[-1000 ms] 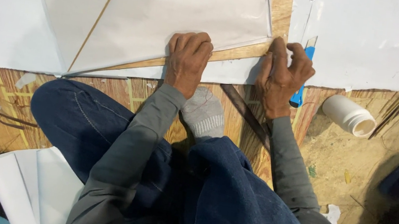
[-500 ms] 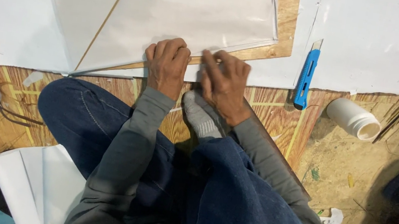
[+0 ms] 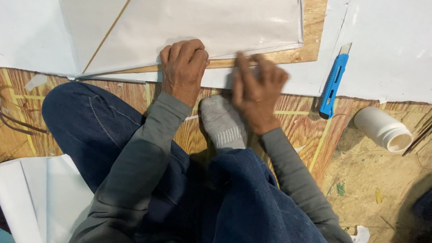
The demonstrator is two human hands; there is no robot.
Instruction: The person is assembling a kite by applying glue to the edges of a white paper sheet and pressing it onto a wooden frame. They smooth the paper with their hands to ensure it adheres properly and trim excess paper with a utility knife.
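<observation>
Seated person pressing the lower edge of a white paper sheet (image 3: 199, 9) stretched over thin sticks on a wooden board (image 3: 313, 15). The left hand (image 3: 182, 70) lies flat, palm down, on the folded edge; the right hand (image 3: 258, 90), a second ago beside the blue utility knife (image 3: 333, 79), has moved leftward with loosely curled fingers pinching that edge. The knife now lies alone, suggesting the edge is being worked from right to left.
</observation>
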